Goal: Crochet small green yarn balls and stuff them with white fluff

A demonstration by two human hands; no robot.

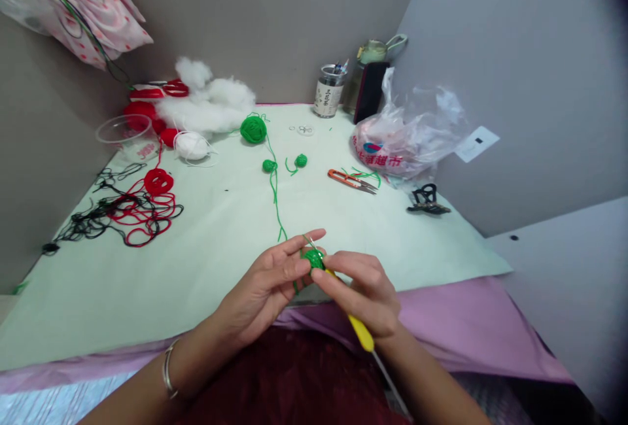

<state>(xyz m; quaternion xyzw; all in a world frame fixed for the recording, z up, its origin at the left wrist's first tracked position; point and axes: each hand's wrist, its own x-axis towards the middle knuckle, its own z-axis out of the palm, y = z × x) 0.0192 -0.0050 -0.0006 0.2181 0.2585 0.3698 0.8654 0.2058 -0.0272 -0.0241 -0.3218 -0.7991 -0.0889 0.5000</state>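
My left hand [275, 281] pinches a small green crocheted piece [314, 259] between thumb and fingers, its index finger stretched out with green yarn over it. My right hand [366, 288] is closed round a crochet hook with a yellow handle [361, 333]; the hook's metal tip is at the green piece. Beyond my hands lie two small green crocheted balls, one [269, 166] beside a strand of yarn and the other [301, 161] with a short tail. A green yarn ball [253, 129] sits farther back, its strand running towards my left hand.
Orange thread snips [350, 180], a black clip [428, 201] and a plastic bag [402, 137] lie to the right. A pen jar [328, 91] and phone [371, 93] stand behind. Tangled red yarn [142, 216], white stuffing [206, 108] and a clear cup [135, 140] are on the left.
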